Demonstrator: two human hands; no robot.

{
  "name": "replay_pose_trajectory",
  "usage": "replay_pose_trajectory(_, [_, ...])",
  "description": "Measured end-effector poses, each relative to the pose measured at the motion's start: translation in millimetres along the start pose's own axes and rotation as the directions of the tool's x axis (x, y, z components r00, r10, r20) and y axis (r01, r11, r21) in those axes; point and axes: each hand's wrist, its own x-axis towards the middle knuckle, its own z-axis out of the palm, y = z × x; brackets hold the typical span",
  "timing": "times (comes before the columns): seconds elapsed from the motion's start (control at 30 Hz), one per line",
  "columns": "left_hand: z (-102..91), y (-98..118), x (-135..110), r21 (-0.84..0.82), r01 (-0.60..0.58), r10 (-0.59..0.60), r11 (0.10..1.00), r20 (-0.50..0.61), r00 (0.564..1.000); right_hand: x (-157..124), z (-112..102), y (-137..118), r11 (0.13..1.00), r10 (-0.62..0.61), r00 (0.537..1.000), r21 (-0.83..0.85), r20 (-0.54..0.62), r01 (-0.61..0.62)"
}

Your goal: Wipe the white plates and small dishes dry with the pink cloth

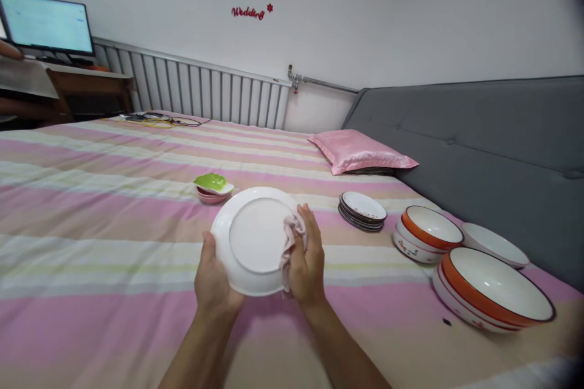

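Observation:
A white plate [256, 234] is held up over the bed, its underside with the foot ring facing me. My left hand [215, 282] grips the plate's lower left rim, thumb on the near face. At the right rim, my right hand [308, 258] presses a crumpled pale pink cloth [288, 243] against the plate, fingers closed on the cloth. Just beyond the plate, a green leaf-shaped dish [211, 182] rests on pink dishes [210, 197]. A stack of small plates [362, 209] sits to the right of my right hand.
On the right stand orange-rimmed bowls [495, 292] [426, 234] and a white bowl [495, 243]. A pink pillow [360, 151] lies by the grey headboard [474, 146]. Cables [164, 119] lie at the bed's far edge. A monitor [50, 21] stands on a desk at the left.

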Motion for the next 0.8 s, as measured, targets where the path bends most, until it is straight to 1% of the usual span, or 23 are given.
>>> replay_pose_trajectory(0.07, [-0.1, 4, 3, -0.026, -0.004, 0.003, 1.0, -0.044, 0.999, -5, 1, -7, 0.997, -0.026, 0.999, -0.071, 0.048, 0.029])
replay_pose_trajectory(0.13, [-1.4, 7, 6, -0.04, -0.011, 0.008, 0.999, -0.059, 0.998, -9, 3, -13, 0.987, -0.083, 0.992, -0.132, 0.097, 0.096])
replay_pose_trajectory(0.27, [-6.2, 12, 12, -0.062, -0.037, 0.038, 0.997, 0.003, 0.999, -15, 5, -22, 0.942, -0.22, 0.955, -0.211, 0.202, 0.261])
replay_pose_trajectory(0.33, [-8.0, 14, 14, -0.069, -0.07, 0.072, 0.995, 0.029, 0.997, -16, 7, -23, 0.934, -0.259, 0.93, -0.178, 0.259, 0.309])
replay_pose_trajectory(0.4, [-8.3, 16, 14, -0.051, -0.118, 0.12, 0.992, 0.037, 0.992, -16, 7, -21, 0.953, -0.258, 0.924, -0.085, 0.283, 0.292])
replay_pose_trajectory(0.43, [-8.0, 18, 13, -0.02, -0.149, 0.149, 0.989, 0.018, 0.989, -15, 7, -20, 0.97, -0.226, 0.933, -0.024, 0.278, 0.243])
replay_pose_trajectory(0.47, [-7.5, 19, 12, 0.028, -0.178, 0.178, 0.984, -0.015, 0.984, -14, 6, -18, 0.986, -0.164, 0.951, 0.043, 0.262, 0.159])
replay_pose_trajectory(0.5, [-7.0, 20, 11, 0.09, -0.201, 0.206, 0.975, -0.051, 0.977, -12, 5, -17, 0.992, -0.071, 0.968, 0.12, 0.24, 0.043])
replay_pose_trajectory(0.53, [-6.5, 21, 9, 0.158, -0.217, 0.231, 0.963, -0.082, 0.969, -9, 4, -17, 0.974, 0.045, 0.975, 0.209, 0.219, -0.091])
replay_pose_trajectory(0.57, [-6.3, 23, 7, 0.222, -0.228, 0.255, 0.948, -0.099, 0.962, -5, 1, -16, 0.926, 0.164, 0.966, 0.306, 0.2, -0.221])
replay_pose_trajectory(0.6, [-6.4, 24, 6, 0.276, -0.238, 0.275, 0.931, -0.103, 0.956, 0, -2, -16, 0.854, 0.275, 0.943, 0.404, 0.184, -0.328])
replay_pose_trajectory(0.63, [-6.9, 26, 5, 0.326, -0.248, 0.292, 0.912, -0.094, 0.952, 6, -6, -15, 0.774, 0.362, 0.917, 0.496, 0.166, -0.394])
replay_pose_trajectory(0.67, [-7.9, 27, 3, 0.377, -0.259, 0.307, 0.889, -0.075, 0.949, 13, -11, -14, 0.706, 0.42, 0.897, 0.572, 0.136, -0.418])
replay_pose_trajectory(0.7, [-9.2, 28, 2, 0.438, -0.273, 0.324, 0.856, -0.046, 0.945, 20, -17, -13, 0.659, 0.464, 0.881, 0.63, 0.089, -0.41])
replay_pose_trajectory(0.77, [-12.0, 30, -2, 0.585, -0.301, 0.339, 0.753, 0.046, 0.94, 33, -30, -8, 0.624, 0.503, 0.864, 0.696, -0.01, -0.356])
replay_pose_trajectory(0.8, [-13.1, 30, -4, 0.647, -0.32, 0.319, 0.692, 0.123, 0.94, 38, -37, -5, 0.626, 0.522, 0.851, 0.703, -0.055, -0.338])
